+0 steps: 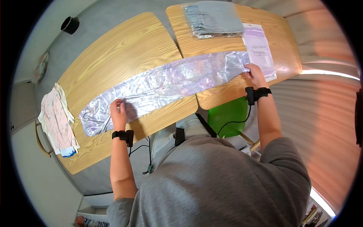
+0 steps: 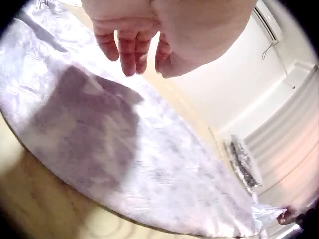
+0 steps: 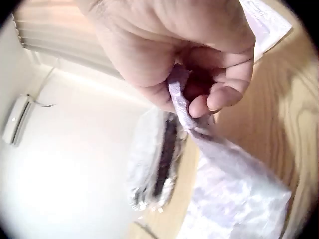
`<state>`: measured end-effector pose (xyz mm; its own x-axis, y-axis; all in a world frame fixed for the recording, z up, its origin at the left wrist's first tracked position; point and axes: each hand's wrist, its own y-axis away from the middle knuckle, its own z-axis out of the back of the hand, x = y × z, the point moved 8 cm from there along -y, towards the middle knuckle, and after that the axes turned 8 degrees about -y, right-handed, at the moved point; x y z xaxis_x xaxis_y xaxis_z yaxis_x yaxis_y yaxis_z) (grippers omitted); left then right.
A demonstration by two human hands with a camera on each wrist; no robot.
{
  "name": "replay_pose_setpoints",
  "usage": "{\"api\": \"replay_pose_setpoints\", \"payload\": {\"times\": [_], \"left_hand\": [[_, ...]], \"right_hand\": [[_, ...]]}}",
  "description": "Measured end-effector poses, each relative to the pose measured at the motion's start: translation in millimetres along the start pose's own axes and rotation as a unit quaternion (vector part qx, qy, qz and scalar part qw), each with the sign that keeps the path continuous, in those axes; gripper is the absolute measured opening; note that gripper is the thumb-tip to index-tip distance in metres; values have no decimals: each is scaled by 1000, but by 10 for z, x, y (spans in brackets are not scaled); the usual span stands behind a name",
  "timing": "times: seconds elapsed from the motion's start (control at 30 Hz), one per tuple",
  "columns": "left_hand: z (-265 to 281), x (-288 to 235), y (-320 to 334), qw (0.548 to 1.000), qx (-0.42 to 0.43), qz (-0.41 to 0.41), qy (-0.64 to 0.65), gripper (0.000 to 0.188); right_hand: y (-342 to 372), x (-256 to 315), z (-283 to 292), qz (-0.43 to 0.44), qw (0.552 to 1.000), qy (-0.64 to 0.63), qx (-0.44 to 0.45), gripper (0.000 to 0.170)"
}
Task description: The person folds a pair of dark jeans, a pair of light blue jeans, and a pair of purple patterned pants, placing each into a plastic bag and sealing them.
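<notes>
A long, shiny lilac-and-silver cloth (image 1: 162,85) lies stretched across two wooden tables, gathered and creased at its left end. My right hand (image 1: 257,75) pinches its right-end corner; the right wrist view shows a bunched strip of the cloth (image 3: 224,169) between thumb and curled fingers. Over the left part of the cloth hovers my left hand (image 1: 118,111), its fingers loosely bent with nothing in them. In the left wrist view this hand (image 2: 164,35) casts a broad shadow on the fabric.
A folded pale blue garment in clear plastic (image 1: 215,18) sits at the back right, beside a lilac-and-white flat package (image 1: 259,51). Small pink and white clothes (image 1: 56,121) lie at the left table's end. A gap separates the tables. A green chair (image 1: 228,117) stands below the right one.
</notes>
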<state>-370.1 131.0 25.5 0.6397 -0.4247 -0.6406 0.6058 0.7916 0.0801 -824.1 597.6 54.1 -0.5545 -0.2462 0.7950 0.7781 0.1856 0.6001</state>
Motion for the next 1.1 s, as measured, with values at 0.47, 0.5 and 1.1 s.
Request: {"api": "replay_pose_setpoints", "payload": {"times": [0.47,0.5,1.1], "left_hand": [[353,-113,558,758,298,157,559,38],[329,77,555,759,291,158,561,38],[742,444,133,922,183,91,330,25]], "right_hand": [[2784,-266,-4443,332,867,306,212,50],[2851,-555,-4761,297,862,329,247,51],[2859,-1573,-4281,488,723,358,333,19]]}}
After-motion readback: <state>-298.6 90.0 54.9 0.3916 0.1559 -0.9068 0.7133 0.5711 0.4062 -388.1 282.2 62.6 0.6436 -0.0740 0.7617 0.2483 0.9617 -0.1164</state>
